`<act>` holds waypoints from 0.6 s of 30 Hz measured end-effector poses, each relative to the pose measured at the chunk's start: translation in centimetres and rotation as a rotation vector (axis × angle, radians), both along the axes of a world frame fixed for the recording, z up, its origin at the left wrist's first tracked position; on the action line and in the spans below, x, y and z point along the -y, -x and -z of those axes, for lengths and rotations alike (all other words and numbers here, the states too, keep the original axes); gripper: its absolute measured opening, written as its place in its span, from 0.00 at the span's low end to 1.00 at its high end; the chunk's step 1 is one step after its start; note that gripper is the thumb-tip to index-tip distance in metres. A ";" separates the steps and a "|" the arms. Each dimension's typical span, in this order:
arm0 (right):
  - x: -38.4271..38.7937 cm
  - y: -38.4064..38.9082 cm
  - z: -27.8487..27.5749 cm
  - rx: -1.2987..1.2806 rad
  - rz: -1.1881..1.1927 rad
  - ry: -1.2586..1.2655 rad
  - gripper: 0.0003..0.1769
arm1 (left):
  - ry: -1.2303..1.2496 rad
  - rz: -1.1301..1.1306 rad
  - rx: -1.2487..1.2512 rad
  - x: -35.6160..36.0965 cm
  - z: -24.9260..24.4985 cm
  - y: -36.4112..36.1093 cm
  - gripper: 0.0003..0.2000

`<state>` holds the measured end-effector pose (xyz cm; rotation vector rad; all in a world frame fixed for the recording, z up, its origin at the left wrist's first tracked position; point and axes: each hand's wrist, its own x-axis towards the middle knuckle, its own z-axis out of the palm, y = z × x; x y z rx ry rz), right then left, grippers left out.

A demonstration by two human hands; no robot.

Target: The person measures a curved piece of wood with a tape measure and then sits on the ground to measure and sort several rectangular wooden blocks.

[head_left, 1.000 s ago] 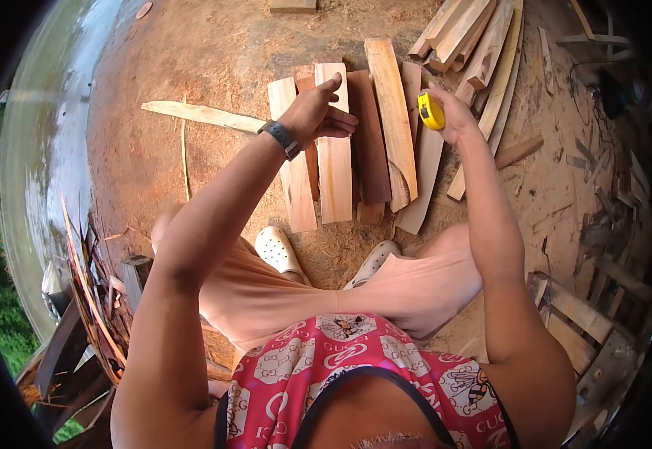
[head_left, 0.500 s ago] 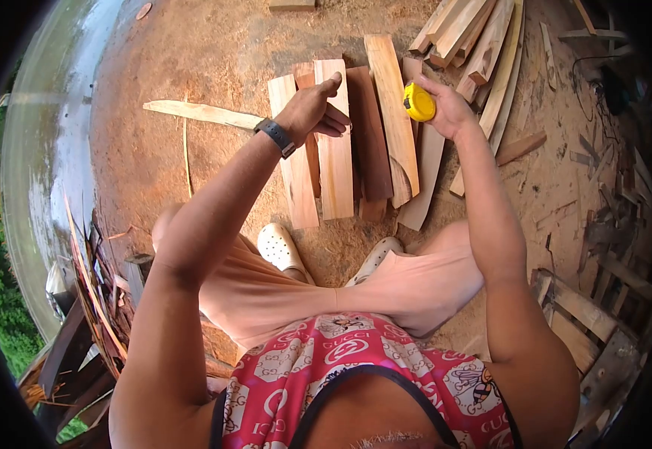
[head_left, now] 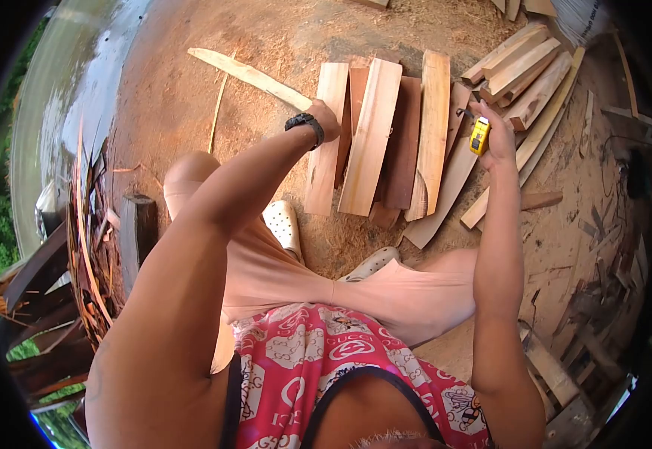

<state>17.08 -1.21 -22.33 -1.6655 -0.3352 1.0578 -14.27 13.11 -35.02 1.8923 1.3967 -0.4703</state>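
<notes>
My right hand point(head_left: 499, 136) is closed around a yellow and black tape measure point(head_left: 479, 135), its case turned edge-on and a small dark hook end at its upper left. It hovers by the right side of a row of sawn boards. My left hand point(head_left: 326, 121), below a black wristwatch point(head_left: 305, 130), is at the left edge of the leftmost pale board point(head_left: 326, 179); its fingers are hidden from view. A thin wood strip point(head_left: 247, 75) runs up to that hand. Beside the leftmost board lie another pale board point(head_left: 371, 138), a reddish-brown board point(head_left: 401, 150) and a yellowish board point(head_left: 433, 127).
A stack of cut lumber point(head_left: 524, 71) lies at the upper right, with long slats beside it. Scrap wood point(head_left: 558, 374) is piled at the lower right. On the left are splintered pieces and a dark post point(head_left: 139, 232). Sawdust covers the dirt ground point(head_left: 266, 30).
My left hand has gone from above the boards to the leftmost board's edge. The tape measure has turned from face-on to edge-on in my right hand. The view has shifted.
</notes>
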 end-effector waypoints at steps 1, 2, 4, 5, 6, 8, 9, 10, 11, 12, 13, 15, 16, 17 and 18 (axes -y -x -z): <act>0.0 -0.1 0.2 0.002 -0.011 -0.001 0.18 | 0.001 -0.010 -0.005 0.3 0.0 0.3 0.42; 0.0 -0.3 0.3 -0.003 -0.017 0.001 0.18 | 0.014 -0.038 -0.065 0.7 0.0 0.5 0.48; 0.1 -0.6 0.6 -0.088 -0.071 -0.013 0.20 | 0.024 -0.074 -0.137 1.0 3.0 1.0 0.63; 0.1 -0.7 0.6 -0.091 -0.074 -0.014 0.20 | 0.024 -0.078 -0.141 1.3 3.2 1.1 0.63; 0.1 -0.8 0.7 -0.121 -0.108 -0.017 0.19 | -0.008 -0.045 -0.155 1.6 3.5 1.1 0.63; 0.0 -0.8 0.7 -0.154 -0.141 -0.023 0.19 | 0.088 -0.023 -0.156 2.0 2.4 1.1 0.68; 0.0 -0.7 0.8 -0.153 -0.146 -0.009 0.19 | 0.086 -0.025 -0.159 2.2 1.8 0.8 0.68; -0.3 -0.3 0.6 -0.152 -0.154 0.005 0.20 | 0.094 0.007 -0.189 2.3 1.9 0.4 0.68; -0.4 0.1 0.5 -0.156 -0.159 0.004 0.20 | 0.103 0.039 -0.220 2.3 1.8 0.2 0.68; -0.3 0.5 0.3 -0.168 -0.177 0.007 0.20 | 0.110 0.072 -0.213 2.2 2.7 0.3 0.67; -0.3 0.9 0.0 -0.181 -0.196 0.011 0.20 | 0.111 0.066 -0.218 2.2 2.6 0.4 0.67; -0.4 1.0 0.0 -0.201 -0.207 0.020 0.20 | 0.116 0.069 -0.192 2.2 2.5 0.4 0.67; -0.4 1.0 0.0 -0.194 -0.221 0.022 0.20 | 0.120 0.016 -0.182 2.4 2.6 0.3 0.67; -0.3 1.0 0.1 -0.184 -0.234 0.024 0.21 | 0.120 0.019 -0.185 2.4 2.7 0.4 0.67; -0.4 1.0 0.1 -0.177 -0.232 0.025 0.21 | 0.116 0.009 -0.177 2.5 2.8 0.4 0.67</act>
